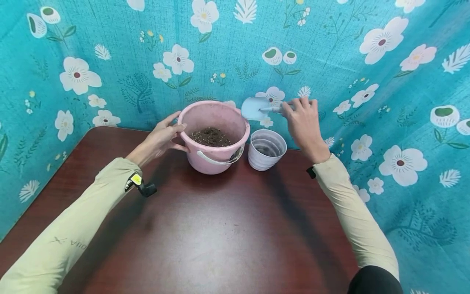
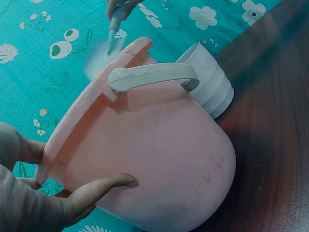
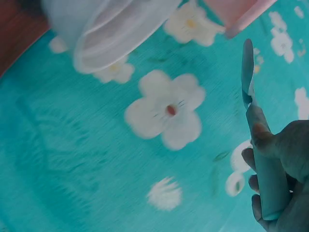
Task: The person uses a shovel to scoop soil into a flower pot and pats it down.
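Observation:
A pink bucket (image 1: 205, 162) stands at the back of the table with dark soil (image 1: 211, 136) inside. My left hand (image 1: 161, 136) grips its left side, fingers at the rim and one digit pressed along the outer wall (image 2: 159, 150). In my right hand (image 1: 304, 122) is a light blue hand trowel (image 1: 254, 108), its handle (image 3: 269, 179) wrapped by the fingers. The trowel's blade is raised just right of the bucket's rim, above a white ridged pot (image 1: 260, 161). Only grey inner rings show inside the pot.
The bucket's white handle (image 1: 216, 161) hangs down its front. Behind the dark reddish-brown table (image 1: 205, 228) hangs a teal flowered curtain (image 1: 128, 53), which also runs along the right side. A few dark specks lie on the tabletop.

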The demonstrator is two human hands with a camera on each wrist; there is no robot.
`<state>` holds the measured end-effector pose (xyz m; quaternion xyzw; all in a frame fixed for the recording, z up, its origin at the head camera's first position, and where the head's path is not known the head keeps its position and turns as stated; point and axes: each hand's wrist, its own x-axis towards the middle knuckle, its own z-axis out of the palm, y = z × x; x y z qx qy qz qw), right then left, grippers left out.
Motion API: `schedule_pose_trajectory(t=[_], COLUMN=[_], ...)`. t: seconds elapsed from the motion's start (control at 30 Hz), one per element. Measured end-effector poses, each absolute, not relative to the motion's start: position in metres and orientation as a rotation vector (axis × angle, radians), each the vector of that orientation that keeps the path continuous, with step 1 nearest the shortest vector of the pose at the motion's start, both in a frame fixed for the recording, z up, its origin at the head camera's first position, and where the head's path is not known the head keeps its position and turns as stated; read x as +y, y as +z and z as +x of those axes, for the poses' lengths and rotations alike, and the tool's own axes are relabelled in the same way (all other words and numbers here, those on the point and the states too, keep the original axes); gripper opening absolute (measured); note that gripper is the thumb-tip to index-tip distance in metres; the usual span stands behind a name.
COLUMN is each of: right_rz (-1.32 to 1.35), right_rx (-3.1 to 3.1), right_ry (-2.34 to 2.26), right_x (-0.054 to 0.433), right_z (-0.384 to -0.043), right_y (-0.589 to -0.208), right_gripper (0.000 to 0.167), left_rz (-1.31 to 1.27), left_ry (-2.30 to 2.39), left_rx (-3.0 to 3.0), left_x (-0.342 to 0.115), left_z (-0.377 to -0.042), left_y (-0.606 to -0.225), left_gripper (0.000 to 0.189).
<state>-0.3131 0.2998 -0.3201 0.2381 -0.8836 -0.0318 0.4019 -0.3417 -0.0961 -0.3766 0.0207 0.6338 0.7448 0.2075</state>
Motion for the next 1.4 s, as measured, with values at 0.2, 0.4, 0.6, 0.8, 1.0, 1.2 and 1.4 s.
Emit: schedule_pose_trajectory(t=[0.2,0.4,0.6,0.8,1.0,1.2,1.4], right_rz=[0.727,0.736,0.688,0.742,0.837,0.875,0.895], right_rx=[-2.269,-2.369,-2.428,-2.496,-2.42,-2.522,-2.688], right_ry=[-0.227,-0.561,-0.82,-1.061,-1.003,-0.816,-0.645], right_x=[0.255,0.213,0.178,0.151,0.149,0.161,0.162], right_z=[-0.318,-0.316,-0.331,-0.368,-0.389,-0.396,-0.401], right_y=[-0.316,-0.314,-0.322,-0.348,-0.366,-0.368,-0.368], right_gripper=[0.013,0.017,0.022,0.027,0.032,0.011,0.017], left_rz=[0.045,0.046,0.025,0.053,0.054,0.042,0.038], left_ry=[2.079,2.086,2.07,2.062,2.038,2.063,2.065], left_rx=[1.75,1.755,1.773,1.792,1.804,1.804,1.819], left_x=[-0.097,-0.097,-0.099,-0.099,-0.094,-0.092,-0.093], left_z=[-0.343,-0.344,-0.341,-0.342,-0.342,-0.343,-0.345], left_y=[-0.379,-0.38,-0.381,-0.38,-0.38,-0.378,-0.377], left_gripper=[0.074,0.075,0.075,0.074,0.074,0.073,0.074])
